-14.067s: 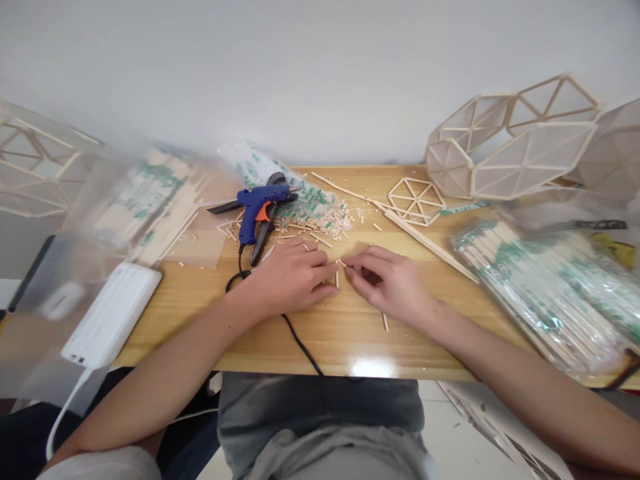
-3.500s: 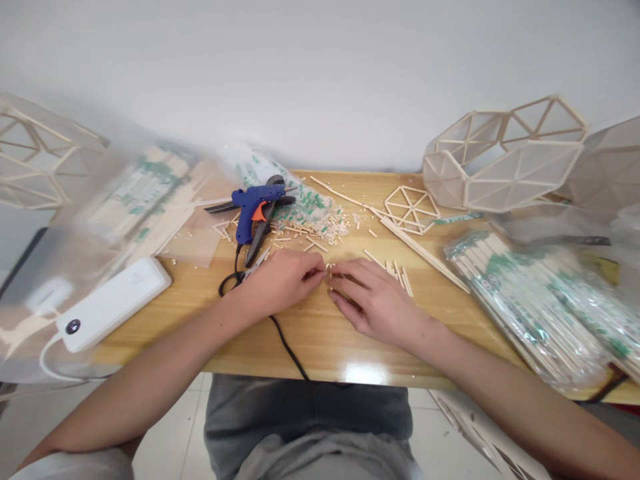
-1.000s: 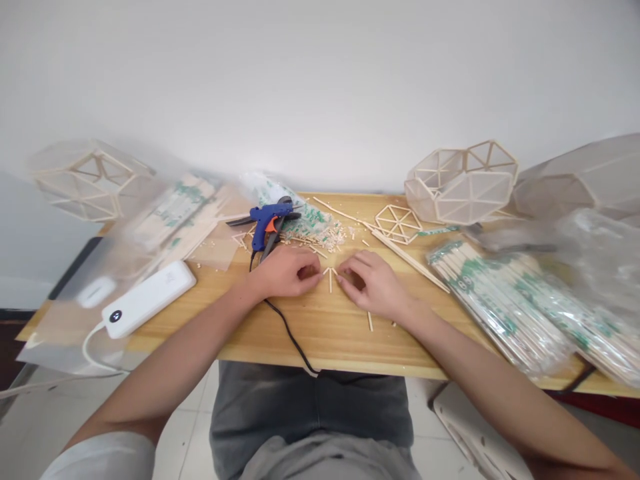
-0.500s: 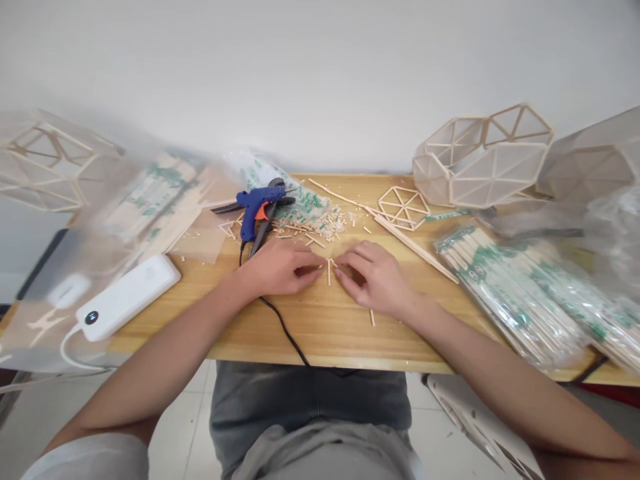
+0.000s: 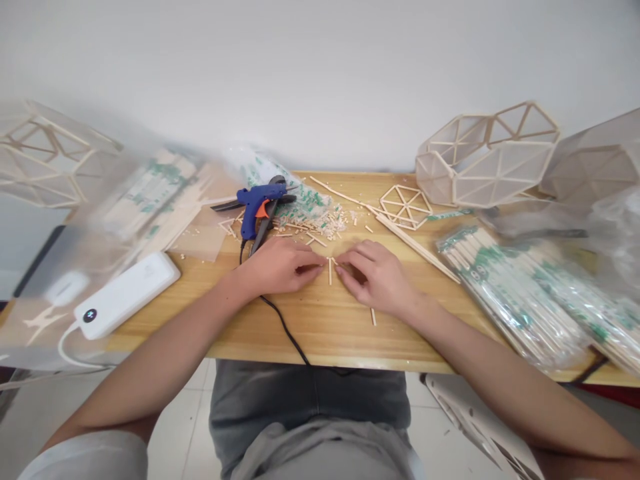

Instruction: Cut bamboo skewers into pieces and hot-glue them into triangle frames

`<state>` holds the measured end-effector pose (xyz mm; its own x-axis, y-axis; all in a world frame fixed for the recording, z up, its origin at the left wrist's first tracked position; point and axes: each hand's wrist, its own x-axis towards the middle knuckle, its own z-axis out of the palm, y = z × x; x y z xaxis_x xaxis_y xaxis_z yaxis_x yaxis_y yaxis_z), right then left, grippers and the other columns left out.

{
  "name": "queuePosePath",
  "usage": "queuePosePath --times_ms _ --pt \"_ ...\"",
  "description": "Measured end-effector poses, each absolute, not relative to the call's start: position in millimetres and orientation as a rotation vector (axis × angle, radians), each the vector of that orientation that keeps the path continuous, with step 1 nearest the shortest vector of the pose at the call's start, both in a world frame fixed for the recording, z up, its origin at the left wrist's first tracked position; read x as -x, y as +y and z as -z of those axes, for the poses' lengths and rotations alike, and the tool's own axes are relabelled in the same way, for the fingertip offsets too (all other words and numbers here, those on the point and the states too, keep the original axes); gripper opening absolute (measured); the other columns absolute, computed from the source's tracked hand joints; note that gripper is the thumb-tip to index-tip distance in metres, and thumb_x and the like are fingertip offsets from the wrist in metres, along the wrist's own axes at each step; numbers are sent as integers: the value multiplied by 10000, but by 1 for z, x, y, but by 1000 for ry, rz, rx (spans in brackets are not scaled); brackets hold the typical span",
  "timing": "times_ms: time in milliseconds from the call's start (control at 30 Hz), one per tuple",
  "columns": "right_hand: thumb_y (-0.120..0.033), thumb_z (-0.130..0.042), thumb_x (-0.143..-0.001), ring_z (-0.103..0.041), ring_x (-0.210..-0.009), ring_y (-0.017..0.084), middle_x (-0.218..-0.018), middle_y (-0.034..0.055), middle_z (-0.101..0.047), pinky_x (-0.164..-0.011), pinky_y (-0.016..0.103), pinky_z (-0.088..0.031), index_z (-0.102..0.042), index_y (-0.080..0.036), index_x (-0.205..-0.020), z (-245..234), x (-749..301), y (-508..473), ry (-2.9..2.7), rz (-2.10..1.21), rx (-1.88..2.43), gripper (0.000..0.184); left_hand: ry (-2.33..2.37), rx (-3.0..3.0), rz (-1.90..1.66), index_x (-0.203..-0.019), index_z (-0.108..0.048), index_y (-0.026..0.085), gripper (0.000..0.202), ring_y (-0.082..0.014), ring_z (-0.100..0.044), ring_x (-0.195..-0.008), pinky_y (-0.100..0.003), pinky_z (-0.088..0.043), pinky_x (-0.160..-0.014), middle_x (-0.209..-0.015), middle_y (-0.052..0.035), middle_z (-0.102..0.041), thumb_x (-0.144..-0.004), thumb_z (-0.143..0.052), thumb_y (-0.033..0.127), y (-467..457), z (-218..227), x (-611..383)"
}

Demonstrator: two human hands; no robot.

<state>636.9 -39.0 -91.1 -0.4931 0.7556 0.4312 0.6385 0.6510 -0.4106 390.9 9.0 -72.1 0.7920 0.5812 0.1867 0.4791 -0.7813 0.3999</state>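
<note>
At the middle of the wooden table, my left hand (image 5: pixel 287 265) and my right hand (image 5: pixel 377 275) face each other with fingertips pinched close together. Between them a short wooden stick (image 5: pixel 330 272) points toward me, its far end near both sets of fingertips. Short pale stick ends show at each pinch, mostly covered by my fingers, and seem to meet the middle stick; whether they are joined I cannot tell. Another short stick (image 5: pixel 373 317) lies just below my right hand. Behind my left hand rests a blue glue gun (image 5: pixel 257 207) with an orange trigger, on top of a dark tool.
Stick offcuts (image 5: pixel 333 223) are scattered by a plastic bag. A flat hexagon frame (image 5: pixel 406 207) and long sticks (image 5: pixel 417 247) lie behind my right hand. Bagged sticks (image 5: pixel 510 293) and a large lattice frame (image 5: pixel 500 170) stand right. A white power bank (image 5: pixel 127 295) lies left.
Both hands keep nearly the same pose around the short sticks. The view has shifted very slightly; nothing else visibly moves.
</note>
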Motion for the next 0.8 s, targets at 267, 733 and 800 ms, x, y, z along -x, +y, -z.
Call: queuePosePath --times_ms 267,733,800 --pt "-233 -589 -998 -617 -821 233 -876 75 -695 -757 380 -498 -681 -203 -984 92 -637 -39 -2282 -288 1091 98 820 -2605 -394 -1062 -821 250 253 -147 -675 -695 -270 -461 -669 -782 -17 -759 -984 -582 275 9 68 -392" --pt "-233 -594 -998 -624 -822 235 -890 80 -698 -759 380 -501 -694 -199 -1024 91 -637 -40 -2270 -299 1104 108 817 -2565 -363 -1082 -824 239 254 -157 -684 -723 -271 -466 -696 -804 -27 -767 -980 -594 268 11 67 -391" --pt "-233 -594 -999 -625 -825 234 -896 83 -700 -761 379 -504 -696 -193 -1026 91 -637 -40 -2269 -295 1100 113 818 -2562 -365 -1081 -824 236 255 -155 -681 -716 -273 -464 -690 -808 -27 -770 -983 -591 272 11 67 -391"
